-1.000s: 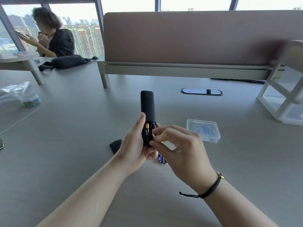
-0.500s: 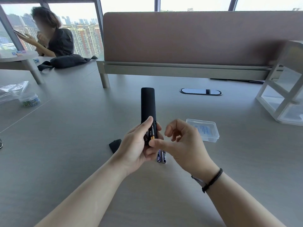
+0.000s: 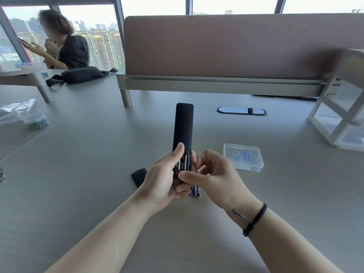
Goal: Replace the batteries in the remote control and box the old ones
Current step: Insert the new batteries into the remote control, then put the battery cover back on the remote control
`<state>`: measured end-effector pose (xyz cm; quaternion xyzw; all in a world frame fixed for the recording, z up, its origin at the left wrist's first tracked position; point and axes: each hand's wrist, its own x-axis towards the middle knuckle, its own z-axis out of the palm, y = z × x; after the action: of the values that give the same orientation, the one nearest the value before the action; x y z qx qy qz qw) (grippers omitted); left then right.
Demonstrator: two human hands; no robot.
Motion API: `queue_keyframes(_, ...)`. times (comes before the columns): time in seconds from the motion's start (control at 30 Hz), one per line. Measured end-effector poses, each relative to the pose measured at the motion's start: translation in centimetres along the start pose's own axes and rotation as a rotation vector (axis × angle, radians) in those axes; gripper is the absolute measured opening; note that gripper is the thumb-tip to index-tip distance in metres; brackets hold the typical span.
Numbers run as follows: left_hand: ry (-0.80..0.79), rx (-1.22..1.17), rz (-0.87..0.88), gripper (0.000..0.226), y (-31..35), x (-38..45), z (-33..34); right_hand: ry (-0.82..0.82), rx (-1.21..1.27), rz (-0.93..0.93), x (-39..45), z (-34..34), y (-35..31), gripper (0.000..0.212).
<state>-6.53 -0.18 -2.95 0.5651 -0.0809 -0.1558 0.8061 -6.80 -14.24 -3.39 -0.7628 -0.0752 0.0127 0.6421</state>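
Observation:
My left hand (image 3: 161,180) grips the lower end of a black remote control (image 3: 183,127), held back side up above the table. Its battery bay is uncovered, and black-and-gold batteries (image 3: 182,164) sit inside it. My right hand (image 3: 214,178) is at the bay: its thumb presses the near end of the batteries and its fingertips touch the remote's right edge. Two blue batteries (image 3: 195,191) lie on the table just under my hands. The black battery cover (image 3: 139,176) rests on the table to the left. A clear plastic box (image 3: 243,159) with its lid shut stands to the right.
A brown desk divider (image 3: 226,46) runs across the back, with a cable grommet (image 3: 241,110) in front of it. A white frame shelf (image 3: 342,115) stands at right. At far left are a jar of clips (image 3: 37,121), a plastic bag, a black pouch (image 3: 82,75) and a seated person (image 3: 65,46).
My right hand spread its fingers away from the bay, then came back; its thumb now presses the batteries' near end. The remote has stayed in my left hand.

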Motion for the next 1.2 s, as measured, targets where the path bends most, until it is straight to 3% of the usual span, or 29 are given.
queue_keyframes(0.37,0.010,0.081,0.006,0.027,0.1,0.0,-0.1,0.022,0.020,-0.047,0.0,-0.3,0.1,0.040)
queue_keyframes(0.53,0.177,0.084,0.093,0.029,0.1,0.8,-0.7,0.146,-0.262,-0.162,0.1,-0.4,0.5,0.037)
queue_keyframes(0.67,0.387,-0.158,0.204,0.022,1.2,1.4,-2.3,0.178,-0.650,-0.463,-0.3,0.0,0.9,0.036)
queue_keyframes(0.73,0.446,-0.278,0.247,0.019,1.7,1.5,-3.3,0.107,-0.785,-0.618,-1.0,0.8,0.8,0.030)
queue_keyframes(0.83,0.456,-0.362,0.255,0.020,1.8,1.5,-4.1,-0.083,-0.963,-0.705,-1.9,2.3,1.1,0.031)
queue_keyframes(1.0,0.373,-0.394,0.248,0.035,2.0,1.4,-4.0,-0.327,-1.121,-0.558,-2.4,4.7,1.0,0.051)
queue_keyframes(1.2,0.334,-0.425,0.296,0.042,2.4,0.9,-4.3,-0.393,-1.169,-0.537,-1.7,5.3,0.6,0.055)
